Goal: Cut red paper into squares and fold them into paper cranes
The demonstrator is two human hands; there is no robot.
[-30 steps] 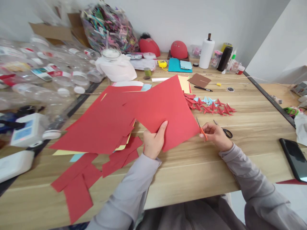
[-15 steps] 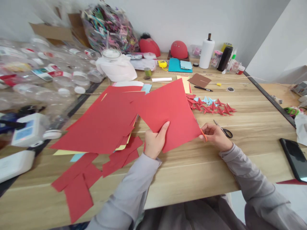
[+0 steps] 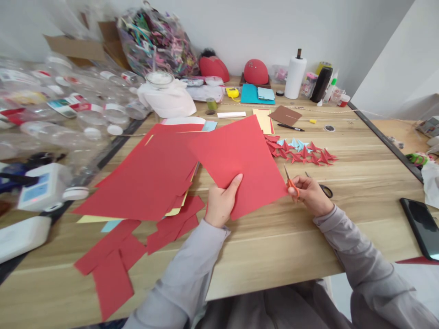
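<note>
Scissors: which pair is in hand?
The orange-handled scissors, held in the right hand; the black-handled scissors lie on the wooden table, partly hidden behind that hand.

On my feed I see loose, light grey long sleeves [image 3: 181, 274], creased along the forearms, with plain cuffs [image 3: 216, 230], and darker grey cloth [image 3: 274, 308] below, possibly a garment's front.
</note>
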